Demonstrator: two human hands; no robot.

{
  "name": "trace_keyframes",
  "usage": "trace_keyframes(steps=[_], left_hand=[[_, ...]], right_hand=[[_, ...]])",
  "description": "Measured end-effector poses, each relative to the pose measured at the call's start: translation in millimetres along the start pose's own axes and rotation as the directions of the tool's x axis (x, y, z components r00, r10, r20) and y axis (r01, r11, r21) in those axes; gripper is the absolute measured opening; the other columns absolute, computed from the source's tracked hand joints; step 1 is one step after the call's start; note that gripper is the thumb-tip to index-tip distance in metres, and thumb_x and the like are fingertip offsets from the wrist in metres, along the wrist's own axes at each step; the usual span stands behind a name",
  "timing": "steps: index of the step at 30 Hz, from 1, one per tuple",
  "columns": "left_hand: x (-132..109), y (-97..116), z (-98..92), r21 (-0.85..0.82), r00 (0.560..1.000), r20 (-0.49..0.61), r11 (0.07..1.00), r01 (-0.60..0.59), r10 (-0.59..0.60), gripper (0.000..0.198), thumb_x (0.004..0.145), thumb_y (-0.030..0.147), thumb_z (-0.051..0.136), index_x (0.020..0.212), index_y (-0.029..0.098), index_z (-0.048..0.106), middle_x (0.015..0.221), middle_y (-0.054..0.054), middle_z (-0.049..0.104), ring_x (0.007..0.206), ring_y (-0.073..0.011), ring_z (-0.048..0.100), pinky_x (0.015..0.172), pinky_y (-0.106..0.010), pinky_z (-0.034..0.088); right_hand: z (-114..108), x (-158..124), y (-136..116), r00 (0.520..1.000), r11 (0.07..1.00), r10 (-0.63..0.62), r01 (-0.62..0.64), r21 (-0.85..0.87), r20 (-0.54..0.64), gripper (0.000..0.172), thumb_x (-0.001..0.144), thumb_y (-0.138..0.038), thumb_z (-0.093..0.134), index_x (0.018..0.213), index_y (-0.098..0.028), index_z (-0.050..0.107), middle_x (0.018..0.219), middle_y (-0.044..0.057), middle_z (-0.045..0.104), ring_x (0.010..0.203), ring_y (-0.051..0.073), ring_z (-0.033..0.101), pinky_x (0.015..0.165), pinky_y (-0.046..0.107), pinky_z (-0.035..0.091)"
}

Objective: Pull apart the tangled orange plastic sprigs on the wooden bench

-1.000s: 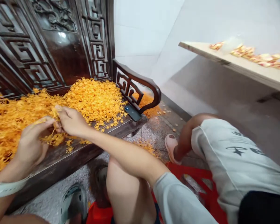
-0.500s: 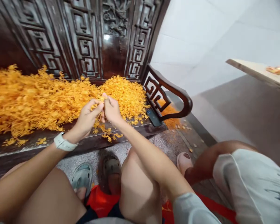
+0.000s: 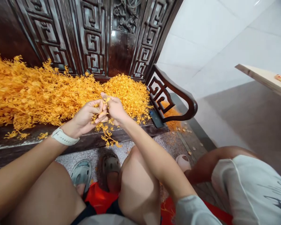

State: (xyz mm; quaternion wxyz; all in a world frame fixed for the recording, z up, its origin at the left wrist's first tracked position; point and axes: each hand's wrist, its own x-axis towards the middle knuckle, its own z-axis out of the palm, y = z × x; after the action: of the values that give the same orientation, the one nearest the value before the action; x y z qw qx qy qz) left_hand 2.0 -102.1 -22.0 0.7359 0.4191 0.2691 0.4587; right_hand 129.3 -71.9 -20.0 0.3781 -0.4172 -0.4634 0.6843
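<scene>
My left hand, with a pale watch band on its wrist, is closed on a yellow-orange artificial flower sprig. The sprig's branching end hangs below my fingers over the bench edge. My right hand meets the left and pinches a small part of the same sprig near its top. Behind both hands lies a long heap of branching yellow sprigs. To its right is a rounded pile of small loose yellow pieces. Fingers partly hide the held stem.
The dark carved wooden bench has a curved armrest at right. A phone lies beside it. More orange bits are on the floor past the armrest. Another person's leg is at right, below a wooden board's edge.
My hands stay together, and the fingers have shifted on the sprig. Its hanging end has swung slightly lower. The whole view has moved a little.
</scene>
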Motion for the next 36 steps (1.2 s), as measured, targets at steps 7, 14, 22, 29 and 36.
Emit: trace_keyframes(steps=[7,14,22,29,36], left_hand=[[-9.9,20.8,-10.1,0.198,0.983,0.143,0.976,0.087,-0.117,0.030,0.073,0.034,0.084,0.064,0.023,0.058,0.042,0.006,0.031,0.035,-0.0065,0.022,0.049,-0.034,0.029],[-5.0,16.2,-8.7,0.192,0.987,0.149,0.981,0.027,-0.057,0.037,0.071,0.042,0.087,0.062,0.024,0.056,0.043,0.005,0.034,0.036,-0.0071,0.024,0.049,-0.034,0.033],[18.7,3.9,-9.3,0.428,0.956,-0.147,0.888,-0.171,0.254,0.031,0.093,0.052,0.073,0.082,0.024,0.061,0.062,0.000,0.055,0.051,-0.0131,0.048,0.050,-0.029,0.036],[19.7,4.7,-7.7,0.386,0.984,-0.034,0.911,-0.147,0.173,0.039,0.091,0.032,0.078,0.063,0.020,0.054,0.052,0.003,0.042,0.045,-0.0081,0.035,0.048,-0.027,0.032],[17.0,32.8,-10.9,-0.106,0.969,-0.102,0.966,-0.234,0.223,0.032,0.100,0.020,0.060,0.069,0.022,0.052,0.048,0.006,0.022,0.042,-0.0087,0.027,0.046,-0.022,0.032]], right_hand=[[-5.9,-27.2,-15.9,0.982,0.999,-0.028,0.022,0.033,0.186,0.055,0.098,-0.069,0.062,0.075,-0.022,0.048,0.044,-0.011,0.038,0.031,0.003,0.020,0.028,0.016,0.017],[-4.7,-25.3,-12.2,0.989,0.993,-0.112,0.115,-0.024,0.099,0.057,0.096,-0.073,0.061,0.074,-0.022,0.050,0.047,-0.009,0.038,0.035,0.004,0.024,0.033,0.020,0.017],[-12.9,-9.8,-3.2,0.948,0.939,-0.292,0.260,-0.226,-0.125,0.058,0.104,-0.067,0.051,0.067,-0.023,0.048,0.053,-0.004,0.043,0.050,0.011,0.045,0.048,0.024,0.036],[-21.1,-12.4,-10.7,0.978,0.978,-0.208,0.207,-0.039,-0.009,0.060,0.099,-0.071,0.058,0.068,-0.023,0.040,0.050,-0.009,0.032,0.043,0.006,0.025,0.041,0.021,0.021],[-16.0,-39.6,-36.8,0.950,0.949,-0.277,0.247,0.196,0.143,0.070,0.094,-0.079,0.058,0.065,-0.025,0.024,0.049,-0.009,0.022,0.043,0.007,0.013,0.037,0.023,0.013]])
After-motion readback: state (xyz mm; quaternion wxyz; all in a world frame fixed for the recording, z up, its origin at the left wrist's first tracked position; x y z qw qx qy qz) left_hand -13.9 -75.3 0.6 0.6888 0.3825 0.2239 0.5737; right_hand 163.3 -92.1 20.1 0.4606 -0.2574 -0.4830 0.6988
